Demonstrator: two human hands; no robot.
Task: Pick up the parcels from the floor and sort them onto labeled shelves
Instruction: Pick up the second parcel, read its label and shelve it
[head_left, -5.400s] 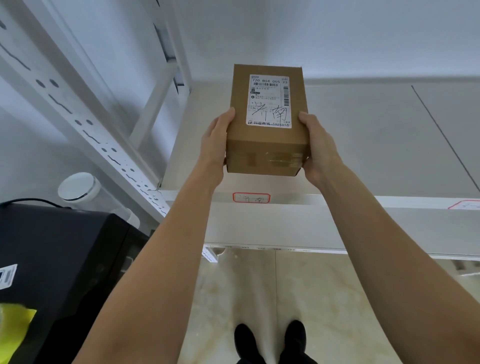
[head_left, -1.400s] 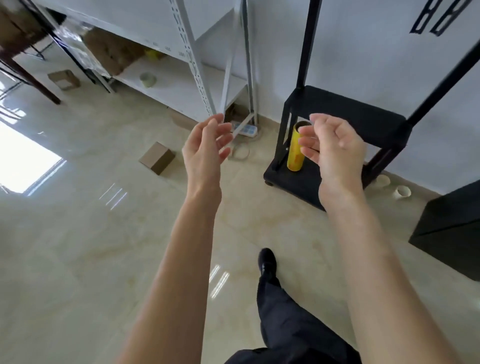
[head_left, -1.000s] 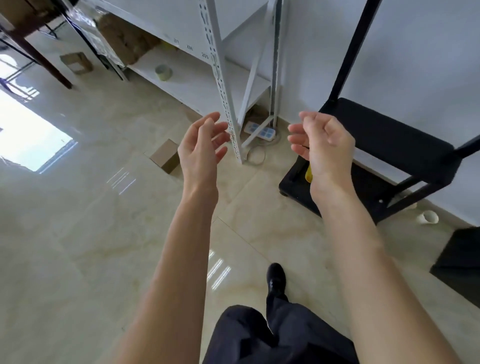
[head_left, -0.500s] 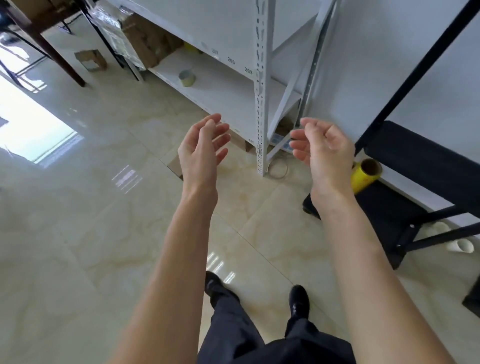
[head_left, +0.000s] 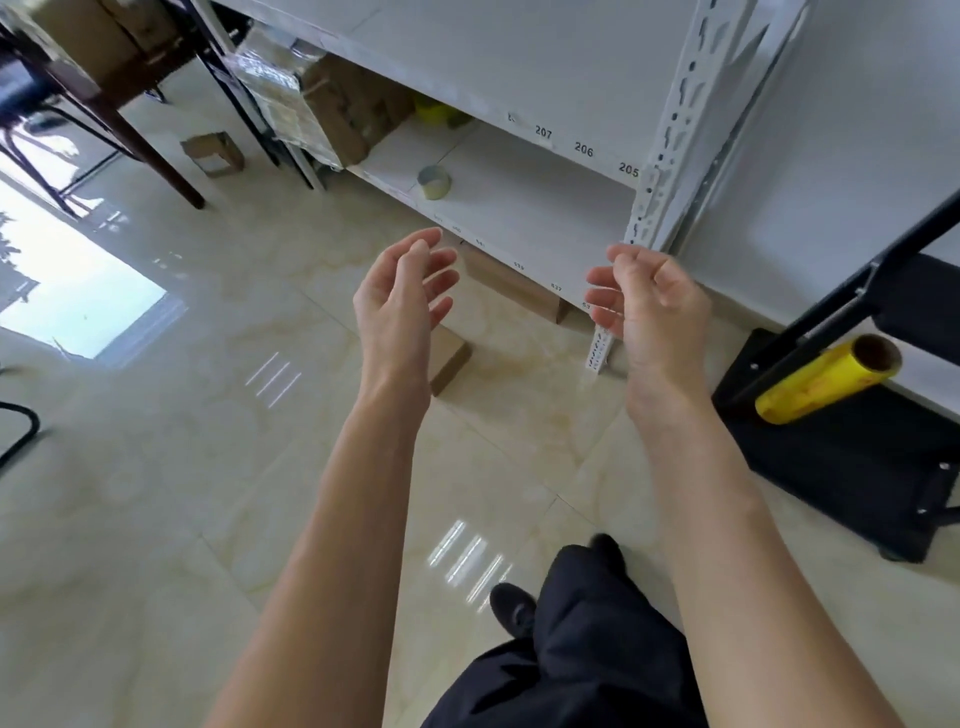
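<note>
1. Left hand (head_left: 400, 306): raised over the floor, palm turned inward, fingers loosely curled; grip holds nothing.
2. Right hand (head_left: 652, 306): raised level with the left, palm inward, fingers loosely curled; grip holds nothing.
3. Small cardboard parcel (head_left: 449, 358): on the floor (head_left: 156, 493), partly hidden behind the left hand and wrist.
4. Second cardboard parcel (head_left: 511, 286): on the floor beneath the lowest board of the white shelf unit (head_left: 524, 208).
5. Shelf unit: edges numbered 207, 206, 205; a tape roll (head_left: 434, 182) stands on the lower board.
6. Third small box (head_left: 212, 154): on the floor, well apart, at upper left.
7. Yellow film roll (head_left: 826, 387): lying on a black cart (head_left: 852, 457) at right.
</note>
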